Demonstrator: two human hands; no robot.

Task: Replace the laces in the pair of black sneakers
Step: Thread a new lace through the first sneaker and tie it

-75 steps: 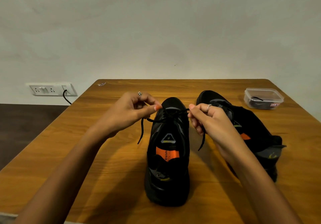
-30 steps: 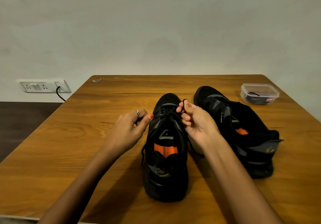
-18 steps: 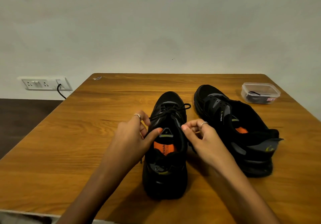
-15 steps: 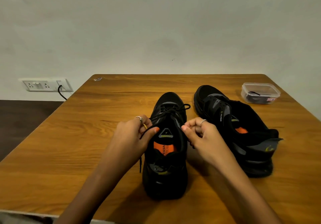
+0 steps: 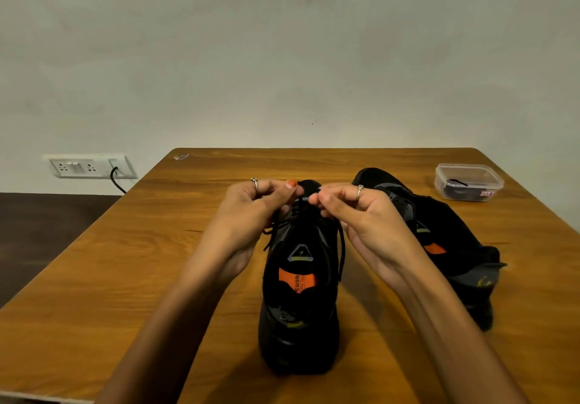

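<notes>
Pinching the lace (image 5: 341,246) with both hands, left hand (image 5: 251,212) and right hand (image 5: 361,215), above the shoe (image 5: 299,294), we hold it taut for tying.

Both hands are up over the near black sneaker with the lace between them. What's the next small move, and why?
Probably draw the two hands apart to snug the black lace. The left hand and right hand each pinch it above the near black sneaker, and strands hang slack down both sides. Whether a knot has formed is hidden.
</notes>
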